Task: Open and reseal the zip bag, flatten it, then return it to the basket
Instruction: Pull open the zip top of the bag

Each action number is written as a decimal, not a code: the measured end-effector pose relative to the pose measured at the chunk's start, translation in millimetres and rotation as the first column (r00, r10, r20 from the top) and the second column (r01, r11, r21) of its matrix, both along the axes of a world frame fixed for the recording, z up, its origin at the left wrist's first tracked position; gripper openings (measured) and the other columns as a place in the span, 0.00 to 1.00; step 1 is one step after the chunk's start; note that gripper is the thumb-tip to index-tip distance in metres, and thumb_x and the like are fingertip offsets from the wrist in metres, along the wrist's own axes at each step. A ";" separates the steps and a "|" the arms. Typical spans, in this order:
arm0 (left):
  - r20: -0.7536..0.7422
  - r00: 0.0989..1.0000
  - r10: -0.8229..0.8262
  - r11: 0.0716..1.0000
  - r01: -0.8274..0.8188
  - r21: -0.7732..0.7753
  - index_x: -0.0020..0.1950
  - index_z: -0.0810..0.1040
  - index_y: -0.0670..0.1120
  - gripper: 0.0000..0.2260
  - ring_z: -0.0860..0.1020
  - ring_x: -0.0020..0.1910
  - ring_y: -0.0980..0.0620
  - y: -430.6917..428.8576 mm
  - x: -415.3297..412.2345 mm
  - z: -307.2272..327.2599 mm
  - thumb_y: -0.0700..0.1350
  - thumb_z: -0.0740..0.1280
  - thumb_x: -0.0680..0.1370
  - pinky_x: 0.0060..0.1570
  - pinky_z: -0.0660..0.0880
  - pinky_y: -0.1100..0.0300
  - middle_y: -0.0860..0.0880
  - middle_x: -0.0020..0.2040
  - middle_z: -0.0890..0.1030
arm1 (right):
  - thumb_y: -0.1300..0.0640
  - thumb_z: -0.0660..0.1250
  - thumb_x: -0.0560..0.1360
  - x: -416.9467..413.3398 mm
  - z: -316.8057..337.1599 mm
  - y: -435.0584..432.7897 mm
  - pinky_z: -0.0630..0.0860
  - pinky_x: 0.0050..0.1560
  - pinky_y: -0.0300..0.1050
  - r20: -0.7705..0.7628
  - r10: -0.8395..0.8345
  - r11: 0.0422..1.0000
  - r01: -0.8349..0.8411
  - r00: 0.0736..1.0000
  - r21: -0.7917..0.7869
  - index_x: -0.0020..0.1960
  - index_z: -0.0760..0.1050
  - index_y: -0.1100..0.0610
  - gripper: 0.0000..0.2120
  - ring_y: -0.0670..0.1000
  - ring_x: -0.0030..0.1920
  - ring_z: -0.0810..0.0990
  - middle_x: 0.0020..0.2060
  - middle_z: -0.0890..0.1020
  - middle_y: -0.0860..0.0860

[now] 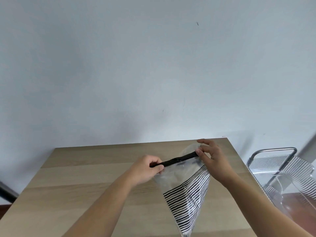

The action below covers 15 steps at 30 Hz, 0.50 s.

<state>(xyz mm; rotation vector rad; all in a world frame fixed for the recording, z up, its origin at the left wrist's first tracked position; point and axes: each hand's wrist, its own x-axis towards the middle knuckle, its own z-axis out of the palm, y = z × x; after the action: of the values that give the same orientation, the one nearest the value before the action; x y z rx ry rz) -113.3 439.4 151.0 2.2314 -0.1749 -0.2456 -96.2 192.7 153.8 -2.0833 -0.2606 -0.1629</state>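
Note:
A clear zip bag (186, 190) with black stripes on its lower half hangs above the wooden table (85, 182), its black zip strip (179, 159) on top. My left hand (147, 168) pinches the left end of the strip. At the right end of the strip, my right hand (212, 156) grips with thumb and forefinger, the other fingers spread. The bag's mouth bulges slightly behind the strip near my right hand. Off the table's right side stands the clear basket (290, 199) with a metal handle.
More striped bags (299, 170) lie in the basket to the right. A pale wall stands behind the table's far edge (140, 143). At the lower left edge a dark object (6, 192) sits below the table.

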 end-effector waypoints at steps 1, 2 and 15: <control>0.030 1.000 -0.003 0.999 0.002 0.036 0.37 0.79 0.53 0.06 0.73 0.32 0.56 -5.4 -0.9 3.4 0.51 0.67 0.73 0.37 0.70 0.59 0.56 0.31 0.78 | 0.55 0.64 0.77 0.1 -0.4 2.0 0.62 0.58 0.44 0.001 -0.007 1.000 0.007 1.000 -0.003 0.34 0.78 0.51 0.13 0.47 0.63 0.68 0.58 0.73 0.44; 0.070 0.998 -0.007 0.998 0.002 0.068 0.39 0.78 0.53 0.06 0.73 0.32 0.57 -12.4 -2.1 6.9 0.54 0.67 0.71 0.36 0.69 0.60 0.56 0.32 0.77 | 0.55 0.64 0.77 -0.1 -0.7 4.2 0.63 0.58 0.44 0.004 -0.010 1.000 0.010 1.000 -0.008 0.34 0.78 0.51 0.13 0.47 0.63 0.68 0.58 0.73 0.43; 0.062 0.997 0.048 0.952 -0.027 -0.305 0.34 0.81 0.54 0.12 0.81 0.38 0.58 -53.6 -8.0 21.7 0.44 0.66 0.76 0.47 0.77 0.62 0.55 0.33 0.84 | 0.58 0.71 0.72 -14.2 -1.6 2.9 0.68 0.63 0.50 0.196 0.068 0.981 -0.029 0.978 -0.194 0.47 0.79 0.54 0.04 0.49 0.62 0.71 0.58 0.74 0.45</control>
<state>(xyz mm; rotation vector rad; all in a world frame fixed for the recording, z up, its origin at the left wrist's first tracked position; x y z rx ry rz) -121.3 385.9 172.7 1.9349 -0.1937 -0.1119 -110.4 195.6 152.2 -2.2495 -0.4661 -0.3327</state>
